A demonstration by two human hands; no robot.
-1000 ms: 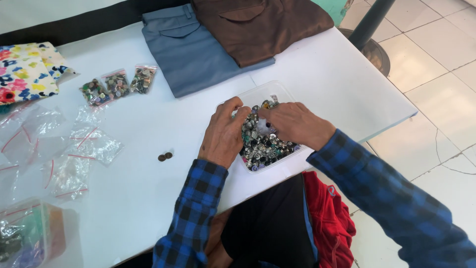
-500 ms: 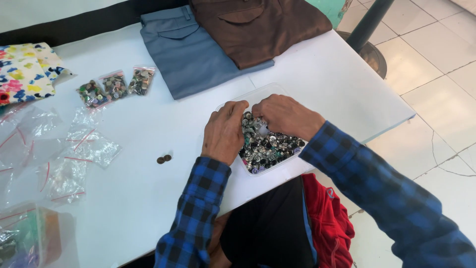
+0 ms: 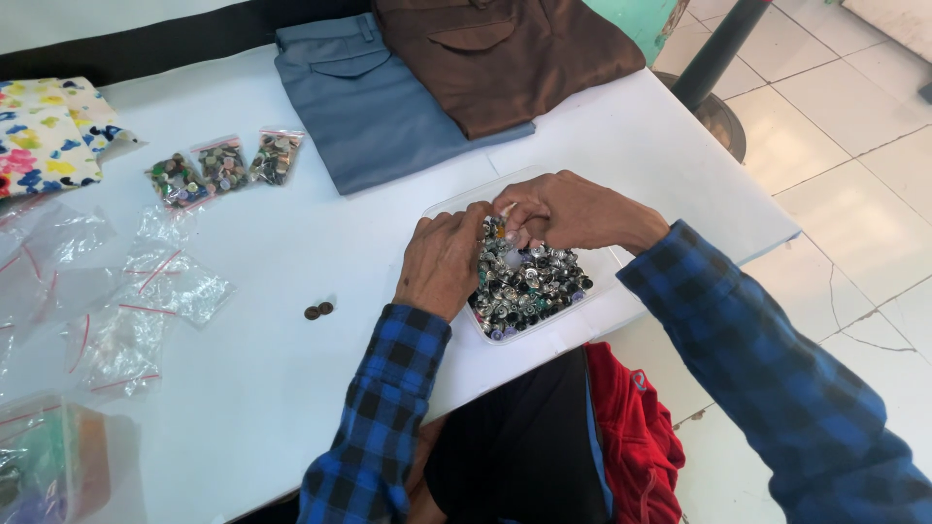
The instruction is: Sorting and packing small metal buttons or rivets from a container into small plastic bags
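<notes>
1. Head view looks down on a shallow, clear plastic rectangular tray (image 3: pixel 544 325) heaped with small metal buttons (image 3: pixel 529 286), mostly silver and dark, with a few green and blue ones among them.
2. That tray sits on the white table (image 3: pixel 291 388) near its front edge, directly under both hands; its long axis runs diagonally, from the near-left corner toward the far-right corner.
3. Left hand (image 3: pixel 442 262), in a blue-and-black checked sleeve, rests palm down on the tray's left side, fingers curled together with the tips dipping into the buttons; whether it grips one cannot be told.
4. Right hand (image 3: pixel 573 209) hovers over the tray's far end, fingers bent and bunched toward the thumb, pinching something small and pale at the tips, too small to tell what.
5. The two hands' fingertips meet just above the heap.
6. Left of the left hand, two small brown round buttons (image 3: pixel 318 311) lie touching on the bare table.
7. Farther left lie crumpled clear zip bags with red seals (image 3: pixel 155 281), and beyond them three small filled bags of buttons (image 3: pixel 223 165) in a row.
8. Beyond the hands lie folded grey-blue trousers (image 3: pixel 379 107), overlapped by folded brown trousers (image 3: pixel 505 58).
</notes>
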